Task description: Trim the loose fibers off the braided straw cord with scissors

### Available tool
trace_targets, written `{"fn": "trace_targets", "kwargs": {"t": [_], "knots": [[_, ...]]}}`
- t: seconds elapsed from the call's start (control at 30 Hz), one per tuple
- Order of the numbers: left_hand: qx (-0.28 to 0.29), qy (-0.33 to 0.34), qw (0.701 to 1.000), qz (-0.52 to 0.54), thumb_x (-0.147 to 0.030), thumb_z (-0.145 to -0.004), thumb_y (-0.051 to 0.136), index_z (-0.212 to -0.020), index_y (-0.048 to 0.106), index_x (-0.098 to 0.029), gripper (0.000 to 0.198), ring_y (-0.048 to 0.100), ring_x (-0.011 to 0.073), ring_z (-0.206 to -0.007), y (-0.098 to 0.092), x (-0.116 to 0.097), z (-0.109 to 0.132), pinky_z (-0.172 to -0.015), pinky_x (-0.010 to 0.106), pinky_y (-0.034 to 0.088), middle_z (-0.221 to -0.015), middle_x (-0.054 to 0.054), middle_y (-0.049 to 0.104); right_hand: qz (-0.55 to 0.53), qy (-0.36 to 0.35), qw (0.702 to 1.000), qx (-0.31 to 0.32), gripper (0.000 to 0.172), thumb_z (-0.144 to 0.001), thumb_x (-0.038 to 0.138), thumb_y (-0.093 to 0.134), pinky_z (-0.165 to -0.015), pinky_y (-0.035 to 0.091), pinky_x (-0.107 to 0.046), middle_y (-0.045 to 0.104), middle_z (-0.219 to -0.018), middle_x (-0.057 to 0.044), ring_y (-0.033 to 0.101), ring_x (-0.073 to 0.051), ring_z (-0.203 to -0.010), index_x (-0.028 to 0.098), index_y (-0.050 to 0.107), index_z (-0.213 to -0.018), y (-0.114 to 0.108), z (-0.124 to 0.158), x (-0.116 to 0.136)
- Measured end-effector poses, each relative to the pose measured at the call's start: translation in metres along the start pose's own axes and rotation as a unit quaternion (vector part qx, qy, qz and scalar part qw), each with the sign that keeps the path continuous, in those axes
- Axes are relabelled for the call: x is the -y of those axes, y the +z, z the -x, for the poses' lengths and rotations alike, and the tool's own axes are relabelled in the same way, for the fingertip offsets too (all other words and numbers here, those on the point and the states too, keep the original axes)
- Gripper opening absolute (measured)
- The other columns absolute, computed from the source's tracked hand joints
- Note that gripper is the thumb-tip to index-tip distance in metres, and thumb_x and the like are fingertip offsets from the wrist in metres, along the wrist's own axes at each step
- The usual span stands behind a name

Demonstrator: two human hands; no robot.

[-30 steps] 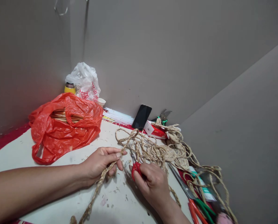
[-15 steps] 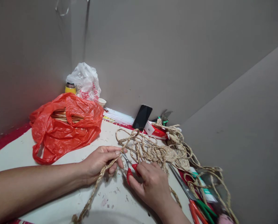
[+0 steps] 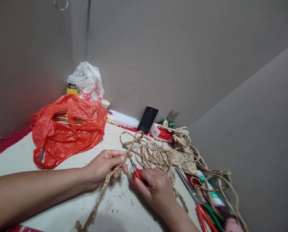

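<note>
My left hand (image 3: 104,167) pinches a braided straw rope (image 3: 98,202) between thumb and fingers; the rope runs down toward the near table edge. My right hand (image 3: 155,188) grips small red-handled scissors (image 3: 135,172), their blades pointing up-left at the rope right beside my left fingertips. The rope leads into a tangled pile of braid (image 3: 165,154) behind both hands, with a flat woven coil in it.
A red plastic bag (image 3: 64,132) with straw lies at left, a white bag (image 3: 88,82) and yellow bottle (image 3: 72,89) behind it. A black phone (image 3: 147,119) leans on the cardboard wall. Large scissors, pliers and a tube (image 3: 206,209) lie at right.
The scissors' blades have shifted left and closer to the rope at my left fingertips; my right hand moved slightly with them. My left hand holds its place.
</note>
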State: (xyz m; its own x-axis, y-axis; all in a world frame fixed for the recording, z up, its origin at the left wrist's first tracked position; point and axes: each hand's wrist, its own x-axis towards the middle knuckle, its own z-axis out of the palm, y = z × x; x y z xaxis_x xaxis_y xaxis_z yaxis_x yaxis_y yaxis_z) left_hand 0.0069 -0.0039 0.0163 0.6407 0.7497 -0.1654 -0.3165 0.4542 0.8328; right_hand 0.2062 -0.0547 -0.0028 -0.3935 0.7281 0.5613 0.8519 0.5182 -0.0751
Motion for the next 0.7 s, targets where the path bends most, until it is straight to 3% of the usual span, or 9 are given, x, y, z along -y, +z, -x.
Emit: {"fn": "trace_targets", "kwargs": {"t": [0.17,0.37,0.7], "knots": [[-0.003,-0.007,1.0,0.019,-0.03,-0.08,0.064,-0.09,0.064,-0.012,0.021,0.039,0.0028,-0.036,0.0005,-0.0021,-0.0011,-0.038,0.017,0.03,-0.064,0.001,0.064,-0.002,-0.004,1.0,-0.021,0.031,-0.088,0.023,0.05,-0.057,0.026,-0.027,0.048,-0.05,0.004,0.039,-0.01,-0.047,0.019,0.049,-0.057,0.0012,0.0013,-0.0057],[-0.011,-0.007,0.999,0.033,-0.027,-0.081,0.062,-0.106,0.062,-0.011,0.03,0.039,0.0032,-0.035,-0.0008,-0.0024,-0.0023,-0.036,0.016,0.03,-0.062,0.0,0.063,0.016,0.018,1.0,-0.005,0.023,-0.077,0.024,0.055,-0.058,0.026,-0.028,0.047,-0.053,0.003,0.038,-0.012,-0.051,0.02,0.046,-0.057,0.0002,0.0003,-0.0046],[0.002,0.014,0.999,-0.029,-0.033,-0.082,0.062,-0.11,0.062,-0.011,0.035,0.041,0.0035,-0.037,-0.0037,0.0017,-0.0019,-0.037,0.017,0.028,-0.065,0.001,0.064,0.016,0.022,1.0,0.001,0.025,-0.08,0.026,0.055,-0.059,0.025,-0.028,0.049,-0.052,0.002,0.04,-0.012,-0.05,0.02,0.047,-0.057,0.0017,-0.0011,-0.0008]]}}
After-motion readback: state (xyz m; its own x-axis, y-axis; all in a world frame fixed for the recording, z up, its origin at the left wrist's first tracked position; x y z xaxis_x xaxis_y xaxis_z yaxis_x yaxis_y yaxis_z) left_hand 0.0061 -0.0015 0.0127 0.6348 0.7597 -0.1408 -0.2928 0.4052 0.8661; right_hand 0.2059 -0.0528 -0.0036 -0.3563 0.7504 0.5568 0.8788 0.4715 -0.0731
